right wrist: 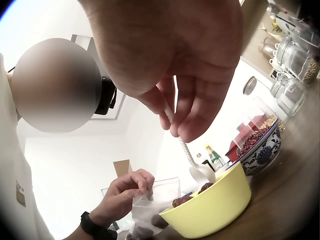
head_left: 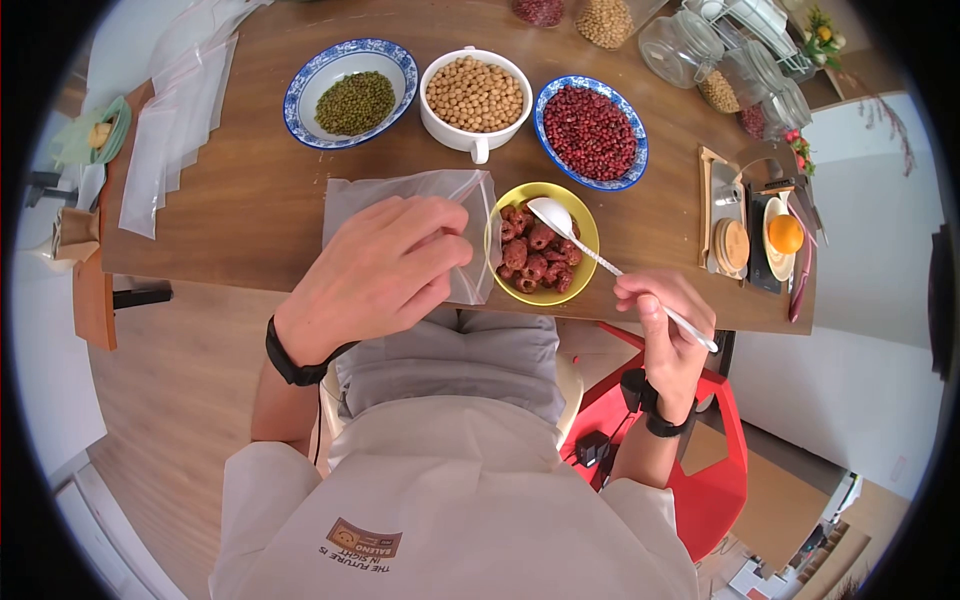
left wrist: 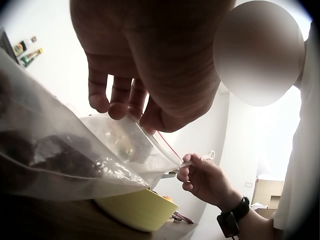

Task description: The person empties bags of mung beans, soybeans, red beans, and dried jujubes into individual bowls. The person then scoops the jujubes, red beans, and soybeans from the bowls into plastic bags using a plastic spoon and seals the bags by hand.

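The left hand [head_left: 385,270] pinches the top edge of a clear zip bag [head_left: 350,200] beside a yellow bowl [head_left: 590,260]. Dark pieces show through the bag [left wrist: 65,155] in the left wrist view. Between thumb and fingers, the right hand [head_left: 670,325] holds the handle of a white spoon [head_left: 550,213], whose bowl rests over wrinkled dark red dried fruit [head_left: 535,262] in the yellow bowl. The right wrist view shows the spoon [right wrist: 201,173] at the rim of the yellow bowl [right wrist: 215,210], with the left hand [right wrist: 120,200] gripping the bag [right wrist: 150,205] alongside.
Behind stand a patterned bowl of green beans [head_left: 352,103], a white cup of chickpeas [head_left: 475,95] and a patterned bowl of red beans [head_left: 592,132]. Empty bags [head_left: 180,130] lie at the left, glass jars [head_left: 680,48] at the back right, and a tray with an orange [head_left: 785,234] at the right.
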A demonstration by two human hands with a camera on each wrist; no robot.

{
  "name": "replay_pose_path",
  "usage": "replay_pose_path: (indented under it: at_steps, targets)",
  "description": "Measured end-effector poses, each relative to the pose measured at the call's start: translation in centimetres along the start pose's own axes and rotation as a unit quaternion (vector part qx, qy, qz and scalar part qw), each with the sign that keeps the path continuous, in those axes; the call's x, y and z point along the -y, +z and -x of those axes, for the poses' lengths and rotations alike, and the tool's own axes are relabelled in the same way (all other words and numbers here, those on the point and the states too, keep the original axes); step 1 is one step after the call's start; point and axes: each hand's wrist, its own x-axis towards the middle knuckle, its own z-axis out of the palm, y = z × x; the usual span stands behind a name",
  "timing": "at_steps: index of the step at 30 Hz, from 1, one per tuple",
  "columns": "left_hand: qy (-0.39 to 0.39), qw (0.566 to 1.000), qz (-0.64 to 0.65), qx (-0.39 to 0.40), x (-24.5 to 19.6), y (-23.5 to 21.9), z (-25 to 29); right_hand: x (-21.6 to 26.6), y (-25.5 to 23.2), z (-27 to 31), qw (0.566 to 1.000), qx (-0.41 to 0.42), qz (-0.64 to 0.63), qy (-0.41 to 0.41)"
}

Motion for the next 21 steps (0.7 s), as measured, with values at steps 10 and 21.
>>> replay_pose_path:
  at_steps: [10, 21]
  targets:
    - [-0.002, 1.0, -0.005, -0.001, -0.1, -0.1, -0.1, 0.8, -0.3, -0.4, 0.992, 0.015, 0.114, -0.053]
    - [-0.01, 1.0, -0.002, 0.006, 0.0, -0.1, 0.1, -1.1, -0.4, 0.2, 0.994, -0.013, -0.098, 0.047]
